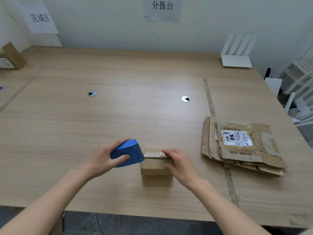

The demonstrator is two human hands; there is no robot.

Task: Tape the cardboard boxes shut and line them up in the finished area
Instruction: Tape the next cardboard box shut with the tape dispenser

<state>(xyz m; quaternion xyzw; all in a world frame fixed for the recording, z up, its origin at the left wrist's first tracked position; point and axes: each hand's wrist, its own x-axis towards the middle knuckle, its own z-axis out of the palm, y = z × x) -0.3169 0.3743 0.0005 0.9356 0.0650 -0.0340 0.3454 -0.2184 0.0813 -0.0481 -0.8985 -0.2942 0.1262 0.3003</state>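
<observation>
A small cardboard box (pixel 155 167) stands near the table's front edge, with a strip of clear tape (pixel 153 154) across its top. My left hand (pixel 103 158) grips a blue tape dispenser (pixel 127 152) whose toothed edge meets the box's top left corner. My right hand (pixel 181 164) rests on the box's right side, fingers on the tape and thumb against the front face. A taped box (pixel 11 56) sits at the far left below the finished-area sign (pixel 39 17).
A stack of flattened cardboard boxes (pixel 242 143) lies to the right. A tape line (pixel 210 99) runs along the table. A white router (pixel 237 53) stands at the back right. Two cable grommets (pixel 92 93) (pixel 185 99) sit mid-table.
</observation>
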